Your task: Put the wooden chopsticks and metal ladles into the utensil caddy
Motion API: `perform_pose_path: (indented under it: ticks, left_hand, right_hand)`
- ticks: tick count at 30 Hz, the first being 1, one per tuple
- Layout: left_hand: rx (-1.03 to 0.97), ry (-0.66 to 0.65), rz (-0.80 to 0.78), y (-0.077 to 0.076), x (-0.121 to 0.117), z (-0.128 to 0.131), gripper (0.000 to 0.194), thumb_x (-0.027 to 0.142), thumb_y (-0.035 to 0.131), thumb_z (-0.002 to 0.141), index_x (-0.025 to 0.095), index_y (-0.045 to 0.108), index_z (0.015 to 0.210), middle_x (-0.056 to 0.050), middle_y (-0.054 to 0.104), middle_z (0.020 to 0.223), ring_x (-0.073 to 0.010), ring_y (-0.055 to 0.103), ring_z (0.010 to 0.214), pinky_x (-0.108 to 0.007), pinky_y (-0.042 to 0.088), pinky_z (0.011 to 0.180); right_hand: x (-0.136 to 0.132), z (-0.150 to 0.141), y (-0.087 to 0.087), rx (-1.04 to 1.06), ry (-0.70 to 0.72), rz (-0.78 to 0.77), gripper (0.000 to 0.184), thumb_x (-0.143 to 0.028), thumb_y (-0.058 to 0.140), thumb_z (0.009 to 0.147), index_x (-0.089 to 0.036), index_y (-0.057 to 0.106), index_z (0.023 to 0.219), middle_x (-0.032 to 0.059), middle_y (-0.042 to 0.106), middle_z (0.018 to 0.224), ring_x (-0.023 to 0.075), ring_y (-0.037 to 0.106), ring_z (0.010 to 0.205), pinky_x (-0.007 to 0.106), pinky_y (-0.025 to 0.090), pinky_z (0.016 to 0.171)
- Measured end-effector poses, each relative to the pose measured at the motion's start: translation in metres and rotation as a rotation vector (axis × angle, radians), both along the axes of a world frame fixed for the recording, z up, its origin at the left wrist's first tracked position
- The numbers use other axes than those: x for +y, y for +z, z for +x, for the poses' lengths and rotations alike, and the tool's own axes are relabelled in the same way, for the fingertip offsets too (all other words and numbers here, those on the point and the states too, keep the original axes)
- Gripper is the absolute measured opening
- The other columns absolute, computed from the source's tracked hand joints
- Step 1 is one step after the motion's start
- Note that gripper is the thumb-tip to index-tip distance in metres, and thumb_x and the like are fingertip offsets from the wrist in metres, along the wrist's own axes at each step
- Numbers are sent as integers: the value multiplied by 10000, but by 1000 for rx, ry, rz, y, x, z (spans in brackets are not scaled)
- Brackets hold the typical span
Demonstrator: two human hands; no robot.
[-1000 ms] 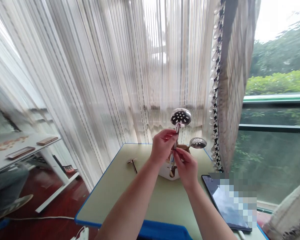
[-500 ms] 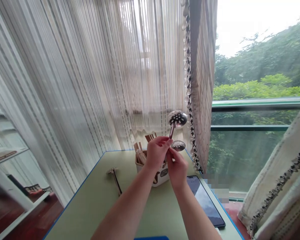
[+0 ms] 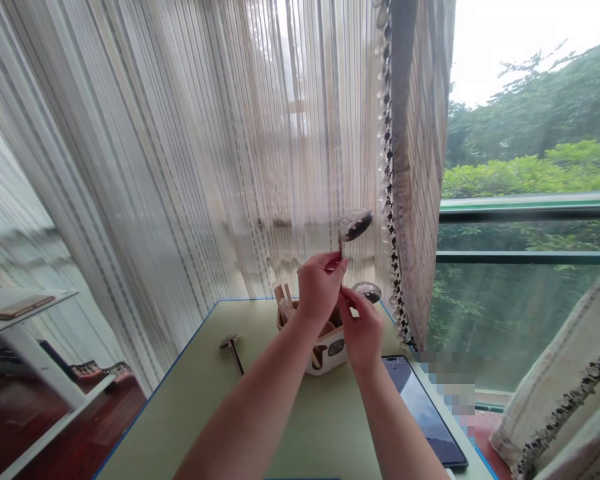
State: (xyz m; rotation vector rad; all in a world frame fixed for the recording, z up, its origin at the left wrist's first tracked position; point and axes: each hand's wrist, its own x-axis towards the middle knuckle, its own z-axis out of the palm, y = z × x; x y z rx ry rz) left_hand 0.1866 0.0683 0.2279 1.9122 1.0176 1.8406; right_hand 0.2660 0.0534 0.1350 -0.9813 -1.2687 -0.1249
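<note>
My left hand [image 3: 320,285] is closed around the upper handle of a metal slotted ladle [image 3: 357,225], which stands upright with its perforated bowl above my fingers. Just below, my right hand [image 3: 364,330] pinches close to the low end of that handle; the contact point is partly covered. Behind both hands sits a white holder box [image 3: 330,357] with a brown rim, containing wooden chopsticks [image 3: 283,293]. A second perforated ladle head [image 3: 367,291] shows behind my right hand, its handle hidden. Left of my forearm lies another metal utensil [image 3: 235,353] with a flat head.
The pale green table [image 3: 200,413] has a blue edge. A dark-screened tablet [image 3: 425,413] lies by its right side. Sheer curtains [image 3: 180,167] hang behind the table, and a glass window [image 3: 520,307] is on the right. A white shelf [image 3: 40,313] stands at left.
The held slotted ladle has risen slightly and turned, so its bowl shows more from the side. Both hands went up a little with it. The whole view has shifted.
</note>
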Motion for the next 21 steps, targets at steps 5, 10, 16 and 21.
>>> perform_pose_path:
  ticks: [5,10,16,21]
  left_hand:
    - [52,-23,-26,-6,12,4,162,252,640,721,168,684,852,-52,695,776,-136,646,685,-247,520,664]
    - [130,25,-57,-24,24,9,151,219,641,717,171,690,851,-56,699,788,-143,645,690,-267,510,688]
    - [146,40,-140,-51,34,18,170,237,655,705,174,684,860,-49,699,800,-147,646,705,-284,498,714]
    - [208,68,-189,-66,33,18,140,233,652,706,183,686,832,-40,699,787,-144,638,674,-271,484,695]
  right_hand:
    - [4,1,-15,67,14,-46,195,-294,534,800,-173,665,878,71,676,838,161,609,727,295,492,700]
    - [5,15,-27,393,-16,-169,279,-337,515,793,-162,592,997,55,639,821,155,583,701,292,461,674]
    - [24,36,-41,707,65,-219,334,-372,522,769,-179,503,1040,2,581,754,136,558,656,272,444,623]
    - [29,34,-45,752,137,-215,328,-361,534,754,-191,479,1029,-28,557,735,108,530,615,258,438,615]
